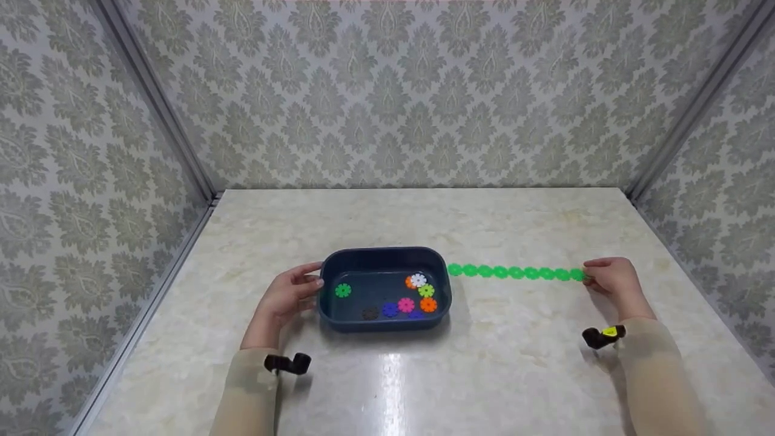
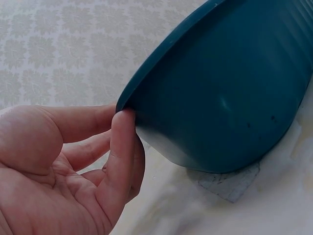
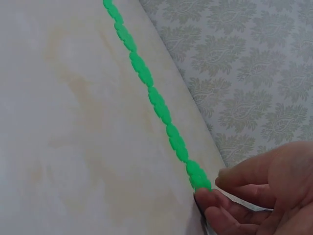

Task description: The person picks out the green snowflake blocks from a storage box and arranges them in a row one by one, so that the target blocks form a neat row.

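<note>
A dark blue plastic basin stands on the table, with several small flower-shaped plastic discs inside. At its left end, my left hand pinches the rim; the left wrist view shows the fingertips at the basin's edge. A straight chain of interlocked green discs stretches rightward from beside the basin's right wall. My right hand holds its right end. In the right wrist view, fingertips partly cover the last disc of the green chain.
Inside the basin, a green disc lies alone on the left. Pink, orange, white and other discs gather toward the right. Patterned wall panels border the marbled table at the back and sides.
</note>
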Demonstrator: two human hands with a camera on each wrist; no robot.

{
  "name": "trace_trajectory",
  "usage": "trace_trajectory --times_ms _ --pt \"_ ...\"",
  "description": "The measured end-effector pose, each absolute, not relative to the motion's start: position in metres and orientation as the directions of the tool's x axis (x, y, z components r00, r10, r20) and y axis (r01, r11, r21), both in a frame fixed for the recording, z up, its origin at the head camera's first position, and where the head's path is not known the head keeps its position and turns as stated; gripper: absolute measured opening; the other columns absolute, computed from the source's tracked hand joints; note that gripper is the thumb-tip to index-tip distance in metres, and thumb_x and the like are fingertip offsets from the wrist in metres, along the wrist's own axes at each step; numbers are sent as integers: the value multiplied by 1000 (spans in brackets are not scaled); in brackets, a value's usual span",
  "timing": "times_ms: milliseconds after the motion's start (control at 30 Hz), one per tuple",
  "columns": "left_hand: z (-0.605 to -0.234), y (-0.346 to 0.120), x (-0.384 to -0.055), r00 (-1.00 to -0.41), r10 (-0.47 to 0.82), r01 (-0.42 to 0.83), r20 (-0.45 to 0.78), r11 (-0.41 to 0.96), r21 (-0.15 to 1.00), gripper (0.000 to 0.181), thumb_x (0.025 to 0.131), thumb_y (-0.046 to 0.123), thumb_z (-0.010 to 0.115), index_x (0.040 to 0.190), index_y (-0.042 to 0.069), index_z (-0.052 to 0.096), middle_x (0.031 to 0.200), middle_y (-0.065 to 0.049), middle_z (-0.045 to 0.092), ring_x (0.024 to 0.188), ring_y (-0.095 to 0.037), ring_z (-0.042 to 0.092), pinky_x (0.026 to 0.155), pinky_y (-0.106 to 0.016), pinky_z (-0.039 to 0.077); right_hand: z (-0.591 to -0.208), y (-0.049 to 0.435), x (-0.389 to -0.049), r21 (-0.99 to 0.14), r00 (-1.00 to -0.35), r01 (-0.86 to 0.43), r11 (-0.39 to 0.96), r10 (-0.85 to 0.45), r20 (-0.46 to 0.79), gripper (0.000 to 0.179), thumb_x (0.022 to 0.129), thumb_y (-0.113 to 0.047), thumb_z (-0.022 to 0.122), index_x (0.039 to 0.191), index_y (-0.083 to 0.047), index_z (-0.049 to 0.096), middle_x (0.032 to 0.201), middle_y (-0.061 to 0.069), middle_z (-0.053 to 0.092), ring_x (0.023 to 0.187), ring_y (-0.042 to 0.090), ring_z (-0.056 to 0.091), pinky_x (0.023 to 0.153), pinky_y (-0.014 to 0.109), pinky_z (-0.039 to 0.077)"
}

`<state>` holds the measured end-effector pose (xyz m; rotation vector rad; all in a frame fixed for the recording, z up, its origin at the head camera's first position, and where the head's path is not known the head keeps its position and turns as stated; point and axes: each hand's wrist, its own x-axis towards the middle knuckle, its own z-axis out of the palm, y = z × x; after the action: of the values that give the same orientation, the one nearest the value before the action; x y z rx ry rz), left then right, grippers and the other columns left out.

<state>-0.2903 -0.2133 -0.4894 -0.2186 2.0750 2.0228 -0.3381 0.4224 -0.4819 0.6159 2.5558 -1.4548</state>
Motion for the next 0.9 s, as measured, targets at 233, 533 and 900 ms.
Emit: trace_trajectory --times_ms 233,533,900 --pt "-487 -213 -291 -959 52 -276 -278 41 960 53 100 9 67 150 10 52 108 -1 64 81 -9 65 63 -25 55 -480 422 -334 -789 -921 385 479 258 -293 50 105 -17 54 147 8 49 112 9 68 77 2 67 75 23 58" --pt "-488 -213 -291 -959 60 -274 -276 33 961 53 100 8 66 151 10 51 110 -2 64 82 -9 66 63 -25 54 -470 411 -335 -790 -951 308 530 177 -253 52 107 -23 53 149 6 48 149 30 49 81 -3 66 79 20 58" --pt "-488 -212 -290 -961 66 -267 -269 34 963 54 100 7 66 152 10 50 111 -2 64 84 -10 67 66 -26 54 -448 369 -331 -838 -975 207 505 35 -220 54 107 -29 56 152 1 47 152 26 49 91 -5 67 85 18 57"
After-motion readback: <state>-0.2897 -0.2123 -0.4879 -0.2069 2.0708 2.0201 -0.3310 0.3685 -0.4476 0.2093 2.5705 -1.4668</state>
